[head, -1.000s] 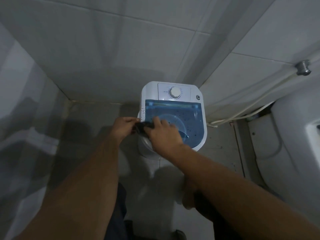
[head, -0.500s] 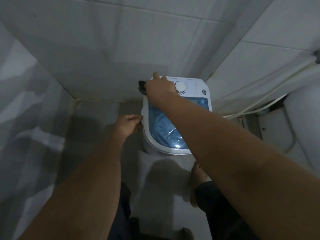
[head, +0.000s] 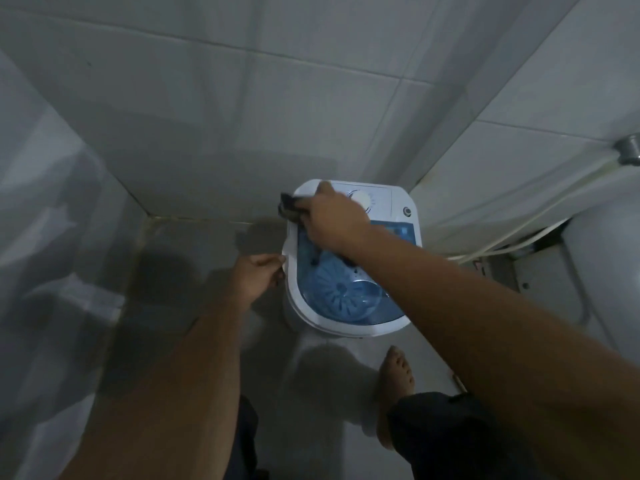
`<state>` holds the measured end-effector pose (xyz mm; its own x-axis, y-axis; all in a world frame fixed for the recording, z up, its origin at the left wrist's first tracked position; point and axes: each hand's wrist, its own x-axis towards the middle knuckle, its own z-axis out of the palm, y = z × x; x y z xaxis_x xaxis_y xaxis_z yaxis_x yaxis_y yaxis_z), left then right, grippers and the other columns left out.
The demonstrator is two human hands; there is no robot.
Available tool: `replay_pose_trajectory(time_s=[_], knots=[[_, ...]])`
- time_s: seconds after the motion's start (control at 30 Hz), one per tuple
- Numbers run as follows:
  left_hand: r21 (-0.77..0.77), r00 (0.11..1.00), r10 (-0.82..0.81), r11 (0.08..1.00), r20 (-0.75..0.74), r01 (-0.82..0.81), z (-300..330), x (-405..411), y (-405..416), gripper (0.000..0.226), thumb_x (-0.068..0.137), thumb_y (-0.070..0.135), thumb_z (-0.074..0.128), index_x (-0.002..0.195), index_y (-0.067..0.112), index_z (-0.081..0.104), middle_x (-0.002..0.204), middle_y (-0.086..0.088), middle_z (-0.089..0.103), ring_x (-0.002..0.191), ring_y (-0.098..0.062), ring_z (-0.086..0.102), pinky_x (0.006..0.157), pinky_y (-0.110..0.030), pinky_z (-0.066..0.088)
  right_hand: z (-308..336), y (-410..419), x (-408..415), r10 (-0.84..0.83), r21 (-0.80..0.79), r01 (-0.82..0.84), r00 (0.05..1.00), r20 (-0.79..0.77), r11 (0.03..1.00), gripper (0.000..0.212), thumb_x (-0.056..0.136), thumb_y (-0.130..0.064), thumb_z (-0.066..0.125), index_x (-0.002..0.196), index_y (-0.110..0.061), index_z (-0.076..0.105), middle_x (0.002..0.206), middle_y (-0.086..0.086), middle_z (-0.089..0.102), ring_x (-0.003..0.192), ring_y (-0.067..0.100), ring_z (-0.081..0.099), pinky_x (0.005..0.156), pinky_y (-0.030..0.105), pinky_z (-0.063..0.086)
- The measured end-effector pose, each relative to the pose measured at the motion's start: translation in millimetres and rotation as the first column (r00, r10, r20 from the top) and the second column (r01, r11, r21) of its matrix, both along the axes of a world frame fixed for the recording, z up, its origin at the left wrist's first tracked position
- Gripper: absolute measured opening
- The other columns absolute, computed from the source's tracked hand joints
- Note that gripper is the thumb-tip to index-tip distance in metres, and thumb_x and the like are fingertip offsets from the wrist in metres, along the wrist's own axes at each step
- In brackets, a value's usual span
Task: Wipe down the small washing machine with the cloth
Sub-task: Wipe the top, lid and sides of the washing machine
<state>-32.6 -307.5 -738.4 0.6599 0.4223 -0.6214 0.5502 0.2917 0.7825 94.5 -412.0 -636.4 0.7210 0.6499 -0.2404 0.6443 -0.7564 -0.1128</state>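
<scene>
- The small washing machine (head: 349, 271) is standing on the floor in the corner where the tiled walls meet, its white control panel with the round dial (head: 363, 199) lying at the far end and its blue see-through lid (head: 346, 292) running back toward the person; so its long axis is pointing from the person's feet to the wall.
- The dark cloth (head: 290, 206) is lying bunched over the machine's far-left corner, partly hanging past the white rim, with most of it hidden beneath the hand.
- The right hand (head: 332, 220) is pressing down on the cloth, its fingers curling round the bundle and gripping it; it is the hand working, and it is reaching the whole length of the lid to get there.
- The left hand (head: 258, 275) is resting at the machine's left rim, about halfway along, fingers curled against the edge; whether they are pinching the rim or only touching it I cannot tell.
- Judging from this, nearly all the unwiped surface is lying toward the person and to the right of the cloth, so the next stroke probably means drawing the cloth back along the lid or across the panel past the dial.
- A bare foot (head: 394, 375) is standing on the floor just in front of the machine.
</scene>
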Motion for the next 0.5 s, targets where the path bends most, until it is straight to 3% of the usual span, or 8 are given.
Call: replay_pose_trajectory(time_s=[0.1,0.2,0.4,0.5], knots=[[0.007,1.0,-0.002,1.0,0.001,0.002,-3,0,1,0.012,0.089,0.013,0.069,0.095,0.005,0.076,0.075,-0.017,0.067,0.061,-0.02,0.061,0.073,-0.032,0.054,-3,27,29,-0.045,-0.136,0.05,0.998,0.042,0.989,0.046,0.092,-0.017,0.062,0.137,-0.023,0.057,0.134,0.012,0.04,0.113,0.036,0.055,0.083,0.04,0.047],[-0.01,1.0,-0.002,1.0,0.002,0.002,-5,1,1,0.024,0.09,0.012,0.069,0.107,-0.004,0.073,0.086,-0.021,0.067,0.067,-0.024,0.06,0.07,-0.03,0.052,-10,29,13,0.023,-0.169,-0.013,0.998,0.057,0.986,0.044,0.092,-0.014,0.058,0.135,-0.02,0.057,0.137,0.012,0.038,0.117,0.034,0.052,0.084,0.042,0.047],[-0.056,1.0,-0.003,0.998,0.022,0.004,1,-1,0,0.011,0.092,0.011,0.065,0.094,0.003,0.072,0.092,-0.024,0.065,0.079,-0.028,0.058,0.07,-0.029,0.049,-23,-14,-39,0.212,-0.057,-0.209,0.975,0.061,0.976,0.042,0.096,-0.015,0.054,0.136,-0.024,0.056,0.128,0.013,0.04,0.11,0.036,0.053,0.08,0.048,0.053],[-0.045,0.999,0.025,0.999,0.035,-0.023,2,-2,-3,0.01,0.092,0.009,0.065,0.085,0.008,0.072,0.091,-0.026,0.065,0.078,-0.028,0.057,0.071,-0.032,0.05,-24,-12,-22,0.207,-0.053,-0.204,0.977,0.056,0.978,0.041,0.098,-0.02,0.053,0.137,-0.029,0.055,0.126,0.012,0.042,0.109,0.036,0.055,0.081,0.048,0.051]])
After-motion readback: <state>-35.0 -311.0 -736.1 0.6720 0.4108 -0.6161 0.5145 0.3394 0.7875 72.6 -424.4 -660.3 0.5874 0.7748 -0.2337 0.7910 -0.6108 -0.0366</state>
